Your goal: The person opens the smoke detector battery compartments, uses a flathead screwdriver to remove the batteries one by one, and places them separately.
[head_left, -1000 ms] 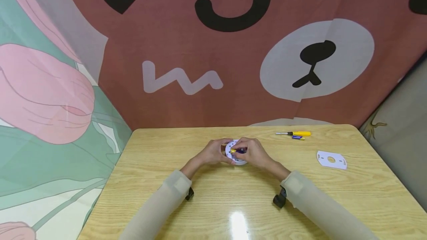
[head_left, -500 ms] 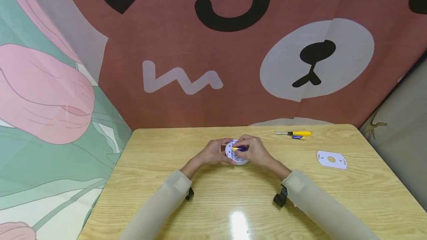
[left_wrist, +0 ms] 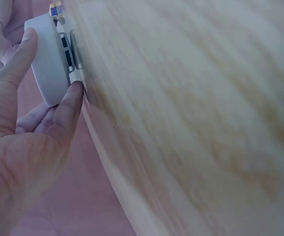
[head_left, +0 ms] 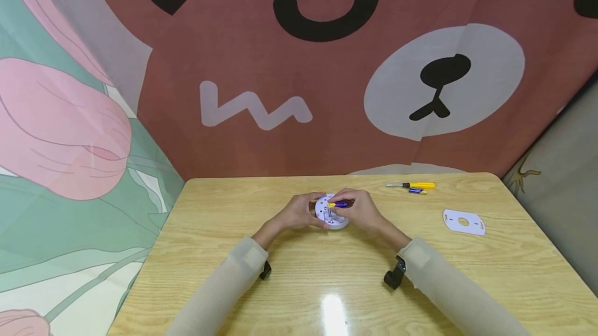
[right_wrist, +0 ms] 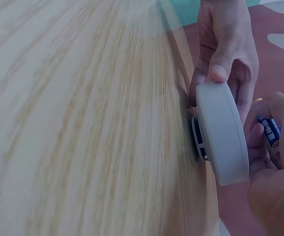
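Bear-face backdrop [head_left: 261, 66] beyond a wood-grain table [head_left: 289, 284]
A pink-flowered panel [head_left: 65, 128] covers the left, a grey panel [head_left: 560, 180] the right; a yellow-handled screwdriver [head_left: 421, 186] lies toward the table's far right; a white round-holed plate [head_left: 451, 223] lies nearer, further right.

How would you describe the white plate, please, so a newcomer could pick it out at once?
Find the wood-grain table, then the yellow-handled screwdriver near its far edge. The white plate lies nearer the viewer and farther right. Its round central hole and flatness set it apart from the thick white device.
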### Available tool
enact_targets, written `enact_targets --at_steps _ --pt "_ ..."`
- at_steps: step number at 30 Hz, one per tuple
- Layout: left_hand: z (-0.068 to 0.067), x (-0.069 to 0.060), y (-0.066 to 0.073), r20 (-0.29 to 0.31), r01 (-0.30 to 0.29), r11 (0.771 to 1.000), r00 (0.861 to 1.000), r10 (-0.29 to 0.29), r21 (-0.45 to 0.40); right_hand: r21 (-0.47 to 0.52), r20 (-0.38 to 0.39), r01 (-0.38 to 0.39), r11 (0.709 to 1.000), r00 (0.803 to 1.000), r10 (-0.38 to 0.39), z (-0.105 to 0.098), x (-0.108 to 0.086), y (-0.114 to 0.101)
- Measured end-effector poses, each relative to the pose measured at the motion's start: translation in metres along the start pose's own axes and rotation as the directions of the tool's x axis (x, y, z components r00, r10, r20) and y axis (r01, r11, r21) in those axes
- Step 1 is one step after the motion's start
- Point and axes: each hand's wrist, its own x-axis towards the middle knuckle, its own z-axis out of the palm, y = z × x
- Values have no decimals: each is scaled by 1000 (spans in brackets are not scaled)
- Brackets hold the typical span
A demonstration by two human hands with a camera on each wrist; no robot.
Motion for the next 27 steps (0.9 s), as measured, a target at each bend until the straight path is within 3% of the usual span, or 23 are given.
enact_targets --at_steps 6,12,27 --pt "0 0 1 1 6 1000 1000 -6 -22 76 9 11 997 1000 -12 -5 -3 1" --pt "1 1 1 -6 12 1000 1000 -12 9 61 3 16 998 1000 -16 -9 -6 4" --pt "1 1 -2 -12 7 1000 1000 -7 -11 23 -27 -66 998 997 67 -31 -15 10"
